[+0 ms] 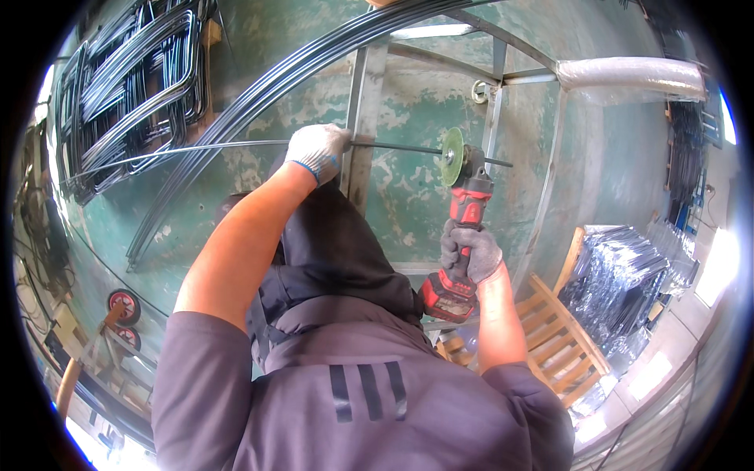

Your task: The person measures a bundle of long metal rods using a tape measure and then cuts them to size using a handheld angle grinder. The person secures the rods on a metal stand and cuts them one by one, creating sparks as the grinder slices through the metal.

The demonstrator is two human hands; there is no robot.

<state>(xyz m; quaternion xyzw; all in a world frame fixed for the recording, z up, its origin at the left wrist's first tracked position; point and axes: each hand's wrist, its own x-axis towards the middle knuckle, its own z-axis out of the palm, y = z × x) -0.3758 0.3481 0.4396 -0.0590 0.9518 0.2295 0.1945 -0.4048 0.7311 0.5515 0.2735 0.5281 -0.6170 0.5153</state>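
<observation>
My left hand (318, 151), in a white knit glove, is closed around a long thin metal rod (397, 146). The rod runs from the far left, past my knee, to the right. In a grey glove, my right hand (473, 250) grips a red and black cordless angle grinder (470, 206) by its body, battery end toward me. Its green disc (452, 156) stands upright against the rod, right of my left hand. A short length of rod shows beyond the grinder head. Whether the disc is spinning or cutting into the rod, I cannot tell.
A bundle of long rods (271, 93) curves across the left and top. Bent metal frames (133, 86) are stacked at far left. A metal frame stand (369, 94) rises ahead. A wrapped roll (632, 77), wooden pallet (561, 334) and plastic-wrapped stack (616, 279) lie right; a wheeled cart (118, 334) stands left.
</observation>
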